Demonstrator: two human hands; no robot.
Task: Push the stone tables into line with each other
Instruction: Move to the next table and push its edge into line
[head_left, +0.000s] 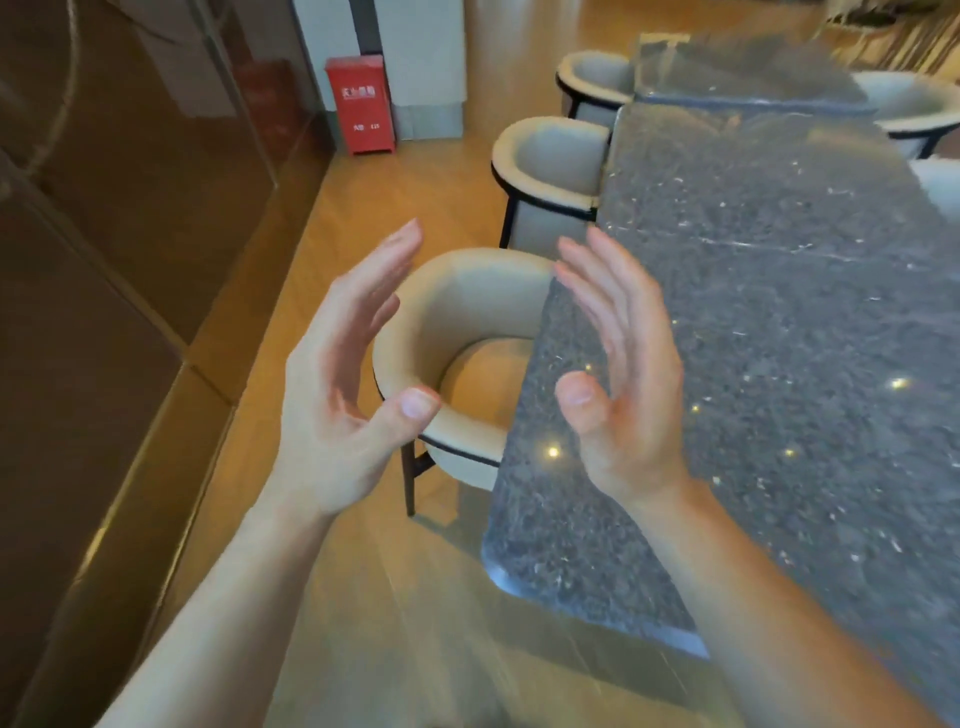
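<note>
Facing stone table (779, 312), empty-palmed hands.

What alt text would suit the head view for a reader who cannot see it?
Two bare hands, the left hand and right hand, are raised open and empty, palms facing each other, near the long edge of a speckled grey stone table. Cream round-backed chairs line that edge on a wooden floor, with a second grey stone table and a red cabinet beyond.
</note>
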